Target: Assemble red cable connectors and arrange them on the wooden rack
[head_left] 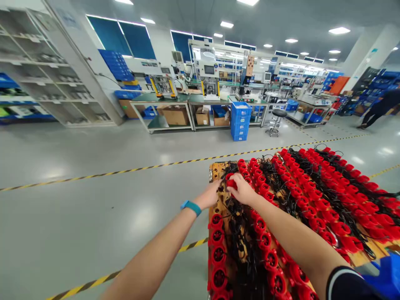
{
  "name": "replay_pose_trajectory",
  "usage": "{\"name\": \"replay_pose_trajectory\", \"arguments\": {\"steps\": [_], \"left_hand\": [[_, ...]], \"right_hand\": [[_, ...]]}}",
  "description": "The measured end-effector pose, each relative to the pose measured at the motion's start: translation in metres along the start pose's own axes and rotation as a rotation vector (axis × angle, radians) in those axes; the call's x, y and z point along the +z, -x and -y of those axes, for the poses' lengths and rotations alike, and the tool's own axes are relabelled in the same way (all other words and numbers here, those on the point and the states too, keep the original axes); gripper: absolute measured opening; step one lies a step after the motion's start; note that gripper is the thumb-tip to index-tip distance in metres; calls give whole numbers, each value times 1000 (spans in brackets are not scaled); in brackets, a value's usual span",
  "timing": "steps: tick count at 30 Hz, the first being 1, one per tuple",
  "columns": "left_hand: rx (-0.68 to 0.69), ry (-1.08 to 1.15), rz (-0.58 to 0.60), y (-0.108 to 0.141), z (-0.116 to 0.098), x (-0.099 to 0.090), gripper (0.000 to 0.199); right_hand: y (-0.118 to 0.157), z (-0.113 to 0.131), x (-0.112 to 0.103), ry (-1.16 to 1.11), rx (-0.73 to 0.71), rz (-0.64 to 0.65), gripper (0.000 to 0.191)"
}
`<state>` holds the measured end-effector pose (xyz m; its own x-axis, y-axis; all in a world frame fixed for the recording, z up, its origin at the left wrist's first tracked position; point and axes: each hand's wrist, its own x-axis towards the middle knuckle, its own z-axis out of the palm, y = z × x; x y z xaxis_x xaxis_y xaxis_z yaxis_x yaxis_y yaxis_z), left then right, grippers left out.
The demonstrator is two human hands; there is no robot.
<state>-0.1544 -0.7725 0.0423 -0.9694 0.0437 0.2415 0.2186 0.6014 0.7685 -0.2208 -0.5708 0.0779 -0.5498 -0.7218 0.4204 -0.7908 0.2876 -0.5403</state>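
Note:
My right hand is closed on a red round plastic part above the left edge of a wooden board. Close beside it, my left hand has its fingers drawn together at the board's edge; what they pinch, if anything, is hidden. A wristband sits on my left wrist. Black cables lie bundled below my hands. One row of red round parts stands along the board's near left edge, and more red parts with dark centres run beside the cables.
More rows of red parts and black cables spread to the right. A blue bin is at the lower right. Yellow-black tape crosses the floor. Farther off are workbenches, stacked blue crates, a stool and a person.

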Motion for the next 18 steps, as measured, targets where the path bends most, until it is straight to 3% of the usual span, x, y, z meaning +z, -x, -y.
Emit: {"name": "replay_pose_trajectory", "arguments": {"steps": [3, 6, 8, 11, 15, 18], "left_hand": [[-107, 82, 23, 25, 32, -3, 78], [-142, 304, 145, 37, 41, -1, 89], [-177, 515, 217, 37, 42, 3, 90], [-213, 674, 200, 28, 42, 11, 86], [-197, 666, 129, 2, 34, 22, 82], [-182, 599, 98, -24, 16, 25, 64]], "right_hand": [[3, -13, 43, -5, 28, 248, 35], [0, -14, 57, -29, -12, 382, 35], [-5, -13, 55, -65, -37, 435, 31], [-12, -13, 41, -129, -37, 490, 31], [-17, -18, 17, -153, 58, 506, 65], [-19, -26, -3, -151, 157, 445, 83]]}}
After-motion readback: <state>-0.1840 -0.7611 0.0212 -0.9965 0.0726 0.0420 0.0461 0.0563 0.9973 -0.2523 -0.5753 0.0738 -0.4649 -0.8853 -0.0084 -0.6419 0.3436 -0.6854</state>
